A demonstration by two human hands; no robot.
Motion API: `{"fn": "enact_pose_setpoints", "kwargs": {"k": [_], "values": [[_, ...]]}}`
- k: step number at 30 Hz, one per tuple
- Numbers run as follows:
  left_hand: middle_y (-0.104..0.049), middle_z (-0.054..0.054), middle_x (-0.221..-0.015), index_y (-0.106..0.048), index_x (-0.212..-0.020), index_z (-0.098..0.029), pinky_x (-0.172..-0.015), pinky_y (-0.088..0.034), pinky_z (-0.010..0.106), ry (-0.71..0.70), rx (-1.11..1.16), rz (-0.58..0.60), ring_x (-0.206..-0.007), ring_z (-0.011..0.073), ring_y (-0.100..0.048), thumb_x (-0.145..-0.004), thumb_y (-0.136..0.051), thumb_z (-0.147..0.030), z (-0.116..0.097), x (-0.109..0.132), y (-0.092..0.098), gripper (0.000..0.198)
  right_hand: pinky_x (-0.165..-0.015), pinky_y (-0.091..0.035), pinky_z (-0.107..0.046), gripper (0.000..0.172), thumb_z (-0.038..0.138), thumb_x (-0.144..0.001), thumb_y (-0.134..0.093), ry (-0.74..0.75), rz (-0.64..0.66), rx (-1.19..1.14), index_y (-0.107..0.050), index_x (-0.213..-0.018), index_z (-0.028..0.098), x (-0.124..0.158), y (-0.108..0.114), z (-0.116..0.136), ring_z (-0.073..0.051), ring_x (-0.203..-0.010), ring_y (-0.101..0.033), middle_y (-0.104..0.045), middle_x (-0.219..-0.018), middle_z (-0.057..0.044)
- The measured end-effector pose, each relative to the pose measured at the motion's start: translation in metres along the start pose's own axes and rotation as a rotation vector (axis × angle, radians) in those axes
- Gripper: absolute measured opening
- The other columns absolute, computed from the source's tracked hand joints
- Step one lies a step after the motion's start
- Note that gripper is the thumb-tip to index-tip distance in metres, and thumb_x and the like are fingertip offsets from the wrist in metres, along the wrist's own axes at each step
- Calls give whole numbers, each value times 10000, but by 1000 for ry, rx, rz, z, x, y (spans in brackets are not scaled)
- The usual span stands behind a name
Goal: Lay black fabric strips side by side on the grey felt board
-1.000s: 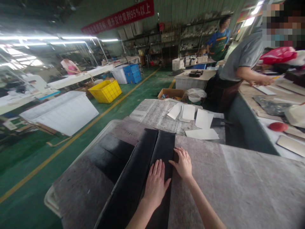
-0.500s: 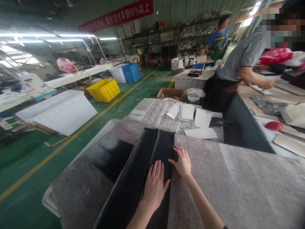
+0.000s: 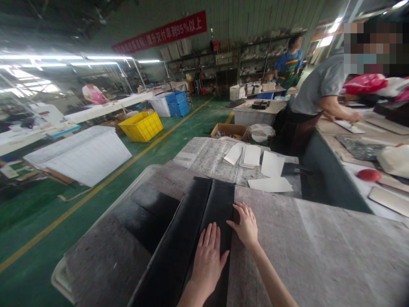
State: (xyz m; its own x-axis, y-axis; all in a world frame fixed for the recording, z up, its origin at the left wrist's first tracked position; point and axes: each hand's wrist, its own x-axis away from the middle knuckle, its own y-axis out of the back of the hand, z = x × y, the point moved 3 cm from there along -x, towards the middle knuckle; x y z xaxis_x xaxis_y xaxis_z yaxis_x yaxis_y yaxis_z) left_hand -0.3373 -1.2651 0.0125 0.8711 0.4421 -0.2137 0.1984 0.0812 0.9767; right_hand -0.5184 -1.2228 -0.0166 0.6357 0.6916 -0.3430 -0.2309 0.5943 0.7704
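While left hand [image 3: 207, 258] and right hand [image 3: 246, 226] press, long black strip [image 3: 191, 221], felt [image 3: 306, 251]

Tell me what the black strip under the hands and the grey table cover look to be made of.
The black strip: likely foam or coated board, matte, hardly any glare, straight edges; the left hand lies flat on it, the right hand at its edge. The grey table cover: probably felt, a mottled, fibrous, dull surface.

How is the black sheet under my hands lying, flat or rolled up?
Flat. The black sheet stretches along the table, the left hand palm-down on it, the right hand at its right edge.
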Motion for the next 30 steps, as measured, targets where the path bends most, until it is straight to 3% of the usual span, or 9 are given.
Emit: {"fn": "enact_pose_setpoints", "kwargs": {"k": [15,22,30], "values": [[-331,161,-1540,-258,-1487,-108,-1109,-393,512,-6,-16,17,-1408,299,-333,-917,-497,-327,0,2,3,656,-1099,-329,-506,459,334,-814,-637,-16,18,1,-526,-1248,231,0,1,1,-296,-1320,-432,-567,-1336,-66],[-343,178,-1531,-306,-1467,-102,-1084,-416,511,-37,10,33,-1394,327,-351,-875,-574,-368,7,-11,9,702,-1123,-315,-493,484,323,-813,-652,-10,8,2,-510,-1267,233,2,-1,-1,-269,-1331,-428,-564,-1345,-56],[-333,192,-1531,-287,-1471,-86,-1077,-425,509,-88,1,38,-1411,338,-315,-865,-576,-441,13,-13,0,760,-1102,-350,-496,394,321,-860,-599,25,-56,6,-530,-1239,238,4,0,1,-262,-1300,-466,-585,-1316,-64]]}}
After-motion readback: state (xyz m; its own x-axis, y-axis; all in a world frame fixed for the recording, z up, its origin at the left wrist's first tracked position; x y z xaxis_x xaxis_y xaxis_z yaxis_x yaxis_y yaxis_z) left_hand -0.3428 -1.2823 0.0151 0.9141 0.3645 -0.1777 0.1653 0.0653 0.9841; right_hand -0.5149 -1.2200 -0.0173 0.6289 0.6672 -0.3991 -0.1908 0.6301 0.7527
